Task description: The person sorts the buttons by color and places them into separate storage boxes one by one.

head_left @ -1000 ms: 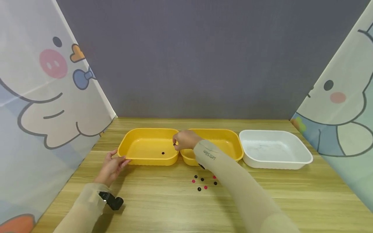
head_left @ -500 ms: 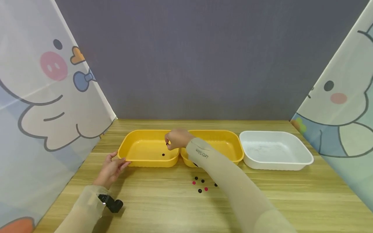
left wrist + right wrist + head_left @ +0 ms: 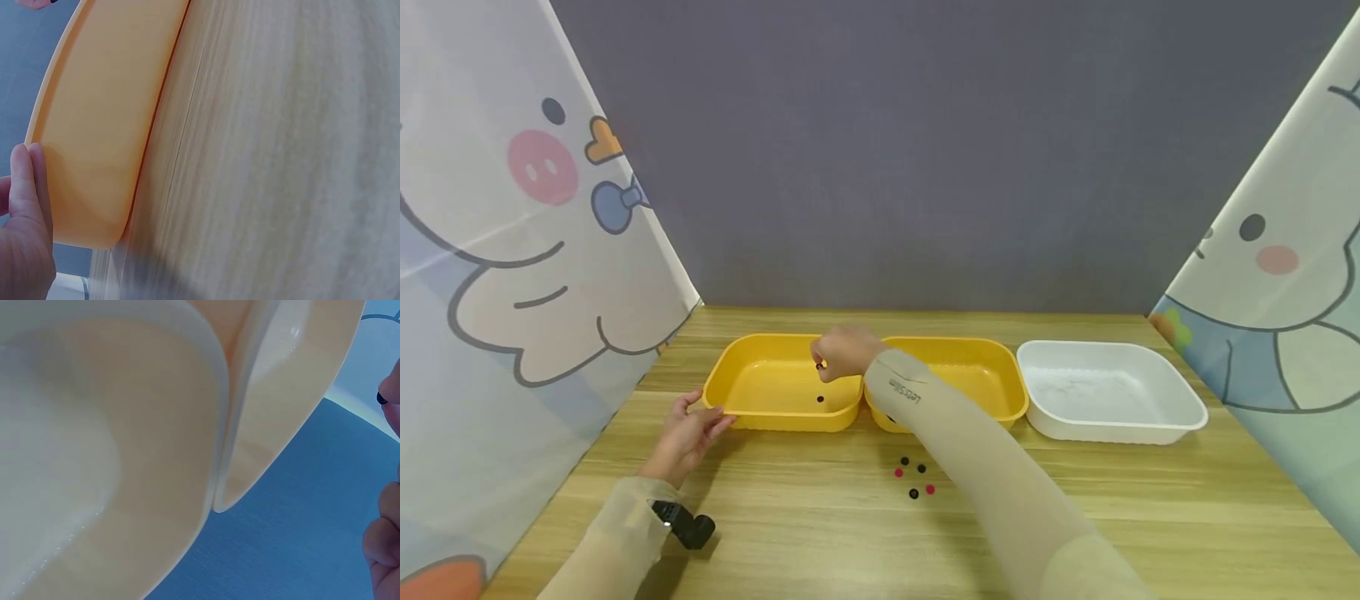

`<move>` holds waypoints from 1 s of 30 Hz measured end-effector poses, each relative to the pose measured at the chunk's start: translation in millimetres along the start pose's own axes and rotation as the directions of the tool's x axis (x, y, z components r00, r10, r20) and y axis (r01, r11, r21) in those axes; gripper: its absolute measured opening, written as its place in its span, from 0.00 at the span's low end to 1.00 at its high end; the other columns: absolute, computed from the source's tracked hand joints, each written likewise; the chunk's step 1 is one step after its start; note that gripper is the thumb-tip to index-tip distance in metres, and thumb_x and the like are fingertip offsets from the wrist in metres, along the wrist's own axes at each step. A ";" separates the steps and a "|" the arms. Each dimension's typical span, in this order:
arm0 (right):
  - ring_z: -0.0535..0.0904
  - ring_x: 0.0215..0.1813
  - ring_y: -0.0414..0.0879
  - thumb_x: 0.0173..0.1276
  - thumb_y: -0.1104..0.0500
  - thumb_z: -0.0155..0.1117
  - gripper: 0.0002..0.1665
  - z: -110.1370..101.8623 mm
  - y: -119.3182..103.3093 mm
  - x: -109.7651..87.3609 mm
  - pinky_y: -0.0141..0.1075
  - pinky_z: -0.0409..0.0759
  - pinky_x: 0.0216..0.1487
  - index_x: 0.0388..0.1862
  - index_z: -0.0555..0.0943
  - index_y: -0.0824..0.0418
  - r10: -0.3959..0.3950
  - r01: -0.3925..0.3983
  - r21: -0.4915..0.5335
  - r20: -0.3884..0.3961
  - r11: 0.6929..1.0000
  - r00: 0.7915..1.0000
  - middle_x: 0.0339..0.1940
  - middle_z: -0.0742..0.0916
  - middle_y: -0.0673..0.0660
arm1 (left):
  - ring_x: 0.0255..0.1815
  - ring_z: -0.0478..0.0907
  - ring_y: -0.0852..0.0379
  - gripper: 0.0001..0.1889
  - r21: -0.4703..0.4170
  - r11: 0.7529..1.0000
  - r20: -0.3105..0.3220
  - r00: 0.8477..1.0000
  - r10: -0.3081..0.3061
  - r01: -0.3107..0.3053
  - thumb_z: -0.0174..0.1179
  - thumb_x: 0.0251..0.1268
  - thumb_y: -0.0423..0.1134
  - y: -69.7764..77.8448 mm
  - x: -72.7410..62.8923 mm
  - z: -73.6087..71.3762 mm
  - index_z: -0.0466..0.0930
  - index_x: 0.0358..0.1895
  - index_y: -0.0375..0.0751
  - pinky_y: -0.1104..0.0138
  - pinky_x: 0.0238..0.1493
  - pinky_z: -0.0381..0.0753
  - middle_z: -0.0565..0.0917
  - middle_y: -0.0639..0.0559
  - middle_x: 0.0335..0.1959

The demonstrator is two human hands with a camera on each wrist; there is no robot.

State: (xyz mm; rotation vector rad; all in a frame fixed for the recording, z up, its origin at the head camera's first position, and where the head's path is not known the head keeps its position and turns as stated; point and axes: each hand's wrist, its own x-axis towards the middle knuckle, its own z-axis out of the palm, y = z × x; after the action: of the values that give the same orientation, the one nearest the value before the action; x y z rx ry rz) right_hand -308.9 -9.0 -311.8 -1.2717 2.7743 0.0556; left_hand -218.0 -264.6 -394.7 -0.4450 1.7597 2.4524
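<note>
My right hand [image 3: 844, 352] pinches a small black button [image 3: 819, 367] above the left yellow tray [image 3: 775, 421]; in the right wrist view, this black button [image 3: 382, 398] shows between the fingertips at the right edge. Another black button [image 3: 820, 399] lies inside that tray. At the tray's front left corner rests my left hand [image 3: 683, 433]. In the left wrist view, its straight fingers [image 3: 24, 181] touch the tray's outer wall [image 3: 94, 144]. Several loose black buttons [image 3: 913, 493] and pink buttons [image 3: 930, 489] lie on the table in front of the trays.
A second yellow tray [image 3: 992, 379] stands close beside the first, partly covered by my right forearm. To its right is a white tray [image 3: 1112, 431]. Grey and cartoon-printed panels enclose the wooden table [image 3: 790, 517] at the back and sides.
My right hand has moved left with the black button, from the gap between the yellow trays to over the left one. My left hand has stayed at the tray corner.
</note>
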 end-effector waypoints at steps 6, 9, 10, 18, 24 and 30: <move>0.71 0.26 0.38 0.67 0.53 0.64 0.08 -1.8 -0.1 3.6 0.26 0.70 0.27 0.41 0.82 0.54 -0.013 0.013 -0.008 0.000 1.000 1.000 0.33 0.83 0.45 | 0.28 0.82 0.63 0.28 0.000 1.000 -0.014 1.000 0.015 -0.015 0.40 0.71 0.21 0.0 -0.7 -1.3 0.36 0.63 0.42 0.76 0.41 0.82 0.63 0.38 0.50; 0.70 0.26 0.38 0.66 0.53 0.64 0.07 -0.1 3.2 5.8 0.27 0.69 0.26 0.40 0.81 0.54 -0.012 0.012 -0.023 -0.008 1.000 1.000 0.32 0.83 0.45 | 0.27 0.82 0.63 0.27 -0.004 1.000 -0.026 0.999 0.025 -0.025 0.41 0.70 0.21 0.4 0.4 0.4 0.39 0.62 0.42 0.76 0.40 0.83 0.68 0.41 0.43; 0.70 0.26 0.38 0.66 0.54 0.64 0.07 0.6 4.2 6.5 0.27 0.69 0.26 0.40 0.81 0.54 -0.011 0.011 -0.027 -0.007 1.000 1.000 0.32 0.83 0.45 | 0.26 0.82 0.63 0.26 -0.002 1.000 -0.031 0.999 0.028 -0.028 0.41 0.70 0.20 0.4 0.6 1.3 0.39 0.62 0.41 0.76 0.39 0.83 0.69 0.42 0.40; 0.74 0.28 0.37 0.65 0.54 0.64 0.08 5.4 7.2 8.3 0.27 0.73 0.28 0.41 0.82 0.53 -0.024 0.022 -0.090 -0.015 0.996 1.000 0.33 0.85 0.45 | 0.28 0.82 0.65 0.29 0.042 0.998 -0.034 0.999 0.041 -0.040 0.41 0.70 0.21 -3.2 2.3 3.1 0.36 0.66 0.39 0.76 0.42 0.82 0.60 0.34 0.56; 0.76 0.30 0.37 0.65 0.54 0.64 0.08 6.6 5.5 8.3 0.27 0.75 0.30 0.41 0.82 0.54 -0.028 0.026 -0.099 -0.014 0.995 1.000 0.35 0.85 0.45 | 0.29 0.82 0.65 0.33 0.046 0.998 -0.045 0.998 0.049 -0.047 0.40 0.71 0.21 -3.8 2.3 2.6 0.33 0.71 0.37 0.76 0.42 0.82 0.57 0.33 0.60; 0.76 0.31 0.38 0.66 0.54 0.64 0.07 6.3 4.7 10.6 0.27 0.75 0.31 0.41 0.82 0.54 -0.019 0.018 -0.098 -0.007 0.995 1.000 0.34 0.84 0.46 | 0.28 0.82 0.65 0.32 0.044 0.998 -0.046 0.998 0.051 -0.049 0.40 0.71 0.21 -4.2 2.0 3.1 0.33 0.70 0.37 0.77 0.41 0.82 0.58 0.34 0.58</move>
State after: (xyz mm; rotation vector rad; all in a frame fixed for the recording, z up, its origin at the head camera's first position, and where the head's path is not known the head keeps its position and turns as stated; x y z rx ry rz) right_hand -318.9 -13.5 -319.1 -1.3223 2.7972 0.1876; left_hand -219.4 -260.5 -398.2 -0.4635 1.8599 2.4517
